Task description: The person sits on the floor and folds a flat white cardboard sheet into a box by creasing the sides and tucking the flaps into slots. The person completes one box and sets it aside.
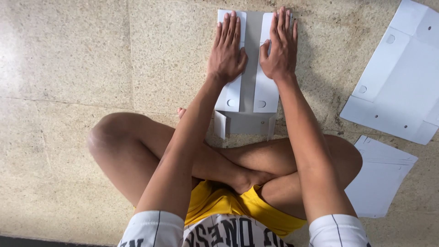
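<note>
Crossed bare legs [219, 160] sit nearest, on the stone floor [68, 68]. Beyond them at twelve o'clock lies a white cardboard blank [247, 98], side flaps folded inward. Left hand [226, 50] and right hand [280, 45] press them flat, fingers straight, holding nothing. More flat blanks [402, 77] lie at two o'clock, a stack [382, 176] at three
</note>
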